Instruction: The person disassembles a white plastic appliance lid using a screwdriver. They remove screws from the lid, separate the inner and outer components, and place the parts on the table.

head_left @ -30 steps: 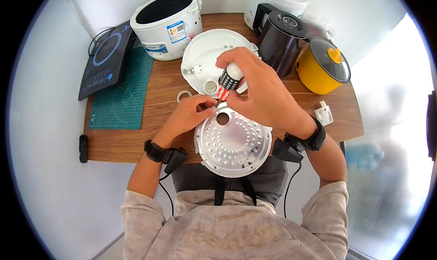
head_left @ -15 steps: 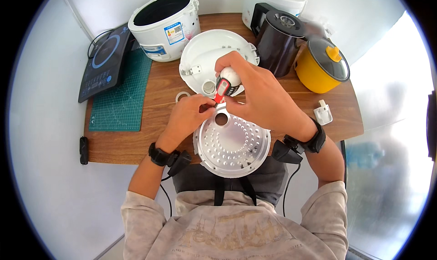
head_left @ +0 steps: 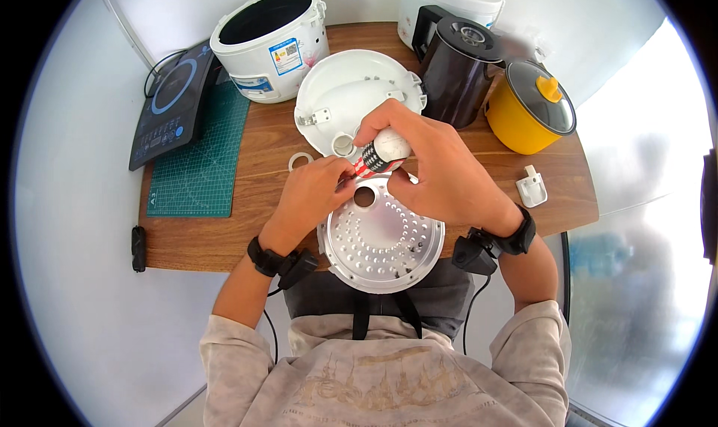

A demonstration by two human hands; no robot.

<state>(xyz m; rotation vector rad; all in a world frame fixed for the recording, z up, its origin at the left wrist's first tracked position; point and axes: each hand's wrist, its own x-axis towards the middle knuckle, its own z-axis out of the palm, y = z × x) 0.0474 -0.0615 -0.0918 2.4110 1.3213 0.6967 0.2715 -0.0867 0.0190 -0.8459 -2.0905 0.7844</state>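
My right hand [head_left: 434,154] is curled round a screwdriver [head_left: 384,152] with a white rounded end and a red, black and white handle. Its thumb stands off from the handle. The tool tilts down to the left, its tip hidden by fingers. My left hand [head_left: 315,199] is closed in a pinch beside that tip, at the far rim of a round silver metal plate [head_left: 385,236]; what it pinches is hidden. Raised bumps and a round hole mark the plate, which overhangs the table's front edge. Just beyond lies a white round lid [head_left: 336,90], with small pieces on it.
A white rice cooker body [head_left: 273,60], a black induction cooker [head_left: 172,102] and a green cutting mat [head_left: 198,169] occupy the left. To the right are a dark kettle [head_left: 460,72], a yellow pot [head_left: 523,117] and a white plastic piece [head_left: 532,188]. A pale ring [head_left: 301,160] lies near my left hand.
My right hand has shifted slightly right and nearer, and its thumb has come away from the handle. The screwdriver has turned and leans more to the right. My left hand barely moves.
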